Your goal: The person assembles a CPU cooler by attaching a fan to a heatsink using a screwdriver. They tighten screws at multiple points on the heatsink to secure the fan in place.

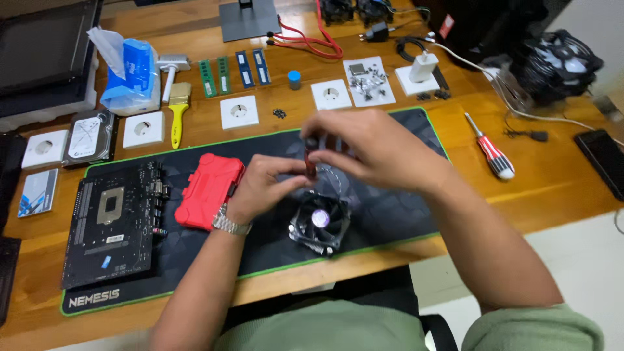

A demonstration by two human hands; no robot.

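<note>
A: What is seen of the surface and the room?

B: A wooden desk (pixel 559 175) with a warm, grained top is shown, and pale floor is seen past its near edge. Most of the desk is covered by a black desk mat (pixel 390 214) edged in green, smooth and faintly patterned.

A: What is laid on the mat?

B: At its left a flat black motherboard (pixel 114 224) is laid, with a square metal socket. Beside it a red plastic case (pixel 209 190), ribbed and rectangular, is set. Near the mat's front edge a round black cooler fan (pixel 320 223) with clear blades is placed.

A: And the hands?

B: Just above the fan a small red-handled screwdriver (pixel 311 162) is held upright. It is pinched low by the fingers of the left hand (pixel 263 188), on whose wrist a metal watch is worn. Its top is closed over by the right hand (pixel 370 149), though that grip is blurred.

A: Anything smaller behind?

B: White square sockets (pixel 239 112), green and blue memory sticks (pixel 234 71) and a second red-and-white screwdriver (pixel 494 156) are lined up on the bare wood.
</note>
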